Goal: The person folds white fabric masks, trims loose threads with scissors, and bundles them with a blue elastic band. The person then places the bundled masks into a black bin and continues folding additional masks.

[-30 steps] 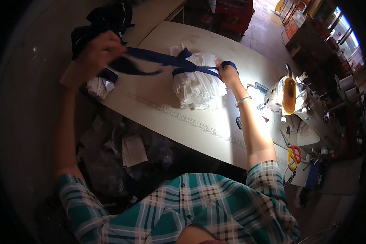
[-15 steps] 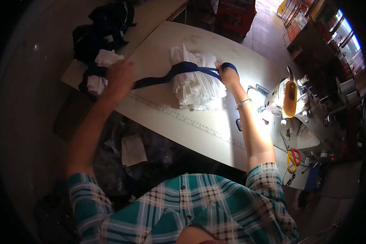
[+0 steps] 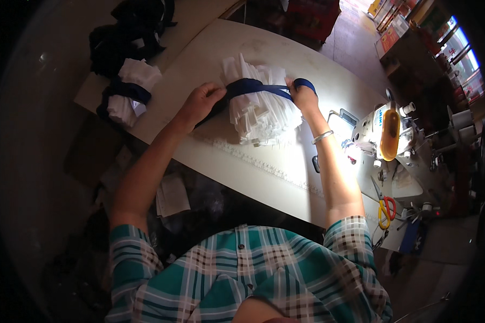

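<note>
A bundle of white fabric pieces (image 3: pixel 261 116) lies on the white table, with a dark blue fabric strip (image 3: pixel 246 86) wrapped across its upper part. At the bundle's right side my right hand (image 3: pixel 304 98) is closed on the strip, and a loop of it stands out past the fingers. My left hand (image 3: pixel 205 102) is at the left side, its fingers closed on the same strip near where it meets the bundle. The strip's free part drops behind the left hand and shows again below it. What lies under the bundle is hidden.
A second white bundle (image 3: pixel 129 91) with a dark blue band sits at the table's left edge, beside dark cloth (image 3: pixel 126 40). To the right stand a sewing machine (image 3: pixel 380 129) and scissors with yellow and red handles (image 3: pixel 385 211). A ruler marking (image 3: pixel 258 161) runs along the table's near edge.
My left hand has moved right, from beside the second bundle to the blue strip close to the middle bundle. My right hand stays nearly in place, holding the strip.
</note>
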`<state>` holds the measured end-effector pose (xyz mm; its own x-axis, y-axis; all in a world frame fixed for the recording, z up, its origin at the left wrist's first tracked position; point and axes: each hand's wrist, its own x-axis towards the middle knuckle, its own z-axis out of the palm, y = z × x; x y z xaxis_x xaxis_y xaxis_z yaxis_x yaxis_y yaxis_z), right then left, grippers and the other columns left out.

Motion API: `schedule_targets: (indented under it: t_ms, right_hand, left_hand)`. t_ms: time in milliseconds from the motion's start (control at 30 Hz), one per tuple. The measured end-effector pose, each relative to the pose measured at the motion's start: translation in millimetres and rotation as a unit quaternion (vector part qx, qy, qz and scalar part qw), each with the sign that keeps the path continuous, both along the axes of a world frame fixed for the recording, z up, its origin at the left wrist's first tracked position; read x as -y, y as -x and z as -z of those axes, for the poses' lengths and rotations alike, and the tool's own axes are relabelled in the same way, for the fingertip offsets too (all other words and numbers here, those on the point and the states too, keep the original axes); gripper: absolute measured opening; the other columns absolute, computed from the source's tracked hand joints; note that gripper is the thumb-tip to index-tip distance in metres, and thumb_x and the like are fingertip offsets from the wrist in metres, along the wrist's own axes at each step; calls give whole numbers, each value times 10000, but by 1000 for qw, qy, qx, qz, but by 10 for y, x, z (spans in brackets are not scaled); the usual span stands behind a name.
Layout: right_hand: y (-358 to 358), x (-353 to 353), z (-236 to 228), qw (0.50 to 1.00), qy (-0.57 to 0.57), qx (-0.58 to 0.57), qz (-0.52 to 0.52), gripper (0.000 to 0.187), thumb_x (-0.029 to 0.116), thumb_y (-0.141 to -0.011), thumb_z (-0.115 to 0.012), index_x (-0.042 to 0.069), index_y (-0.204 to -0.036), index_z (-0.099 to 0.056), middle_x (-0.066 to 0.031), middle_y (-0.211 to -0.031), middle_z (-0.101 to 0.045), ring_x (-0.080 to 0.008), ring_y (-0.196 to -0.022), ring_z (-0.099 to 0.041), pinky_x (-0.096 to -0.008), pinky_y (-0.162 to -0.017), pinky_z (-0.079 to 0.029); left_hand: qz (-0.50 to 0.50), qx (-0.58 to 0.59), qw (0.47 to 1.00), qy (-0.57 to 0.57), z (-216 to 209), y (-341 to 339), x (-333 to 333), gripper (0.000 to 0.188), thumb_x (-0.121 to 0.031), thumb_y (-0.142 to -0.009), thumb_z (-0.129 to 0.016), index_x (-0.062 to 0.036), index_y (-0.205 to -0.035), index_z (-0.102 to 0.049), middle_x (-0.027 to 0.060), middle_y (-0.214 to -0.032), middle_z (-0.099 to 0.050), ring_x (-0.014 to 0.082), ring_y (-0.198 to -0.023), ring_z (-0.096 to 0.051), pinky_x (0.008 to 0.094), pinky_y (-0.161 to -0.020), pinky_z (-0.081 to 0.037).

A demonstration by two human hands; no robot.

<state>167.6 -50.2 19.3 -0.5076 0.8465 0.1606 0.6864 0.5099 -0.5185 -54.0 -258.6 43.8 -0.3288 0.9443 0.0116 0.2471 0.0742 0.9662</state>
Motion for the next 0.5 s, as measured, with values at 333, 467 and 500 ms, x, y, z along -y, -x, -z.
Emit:
schedule_targets:
  t_ms: [333, 467, 500]
  right_hand:
    - [11, 4, -1, 1000, -12, -10, 3, 561, 558, -954, -430, 56, -869, -664, -210, -864, -665, -403, -858, -631, -451, -729, -496]
    - [27, -4, 35, 998, -46, 15, 26, 502, 499, -974, -412, 77, -884, -670, -196, -878, -674, -404, -851, -636, -454, -722, -501]
    - [42, -12, 53, 995, -82, 17, 45, 472, 474, -973, -422, 82, -887, -671, -190, -871, -675, -402, -845, -637, -455, -720, -501]
  left_hand:
    - [-44, 48, 995, -76, -212, -162, 182, 367, -422, -983, -521, -73, -946, -630, 14, -809, -601, 119, -814, -536, 277, -751, -442]
    - [-1, 285, 936, -208, -338, -499, 82, 481, -525, -966, -492, -105, -736, -542, -9, -695, -526, 133, -717, -514, 269, -658, -416]
    - [34, 334, 917, -213, -266, -480, 66, 490, -532, -964, -489, -121, -698, -506, -24, -654, -491, 132, -681, -498, 266, -624, -403]
